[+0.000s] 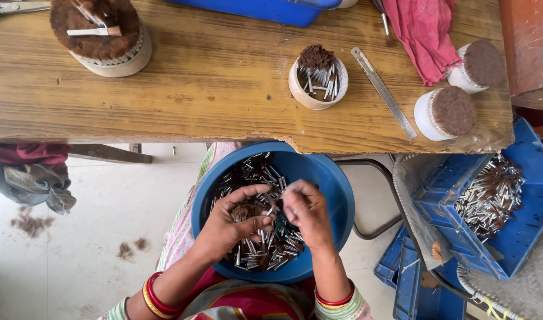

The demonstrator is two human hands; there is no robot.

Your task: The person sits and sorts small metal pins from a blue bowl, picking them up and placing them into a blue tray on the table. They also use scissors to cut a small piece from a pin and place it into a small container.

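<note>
Blue plastic bowl (330,178) sits on the person's lap just below the wooden table (194,101) edge, heaped with small metal ferrules (265,246). The left hand (233,222) curls its fingers around a tuft of brown bristles (246,210), while the right hand (307,213), just beside it, pinches one ferrule at its fingertips over the bowl.

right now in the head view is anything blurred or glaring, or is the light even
Head view: soft, even daylight, with no hard shadows on the worn wooden table; the right hand is slightly motion-blurred at its fingertips, while the left hand looks sharper; small bright glints show on the silver metal tubes in the round blue plastic bowl; the straight table edge bows slightly, a wide-angle effect.
</note>
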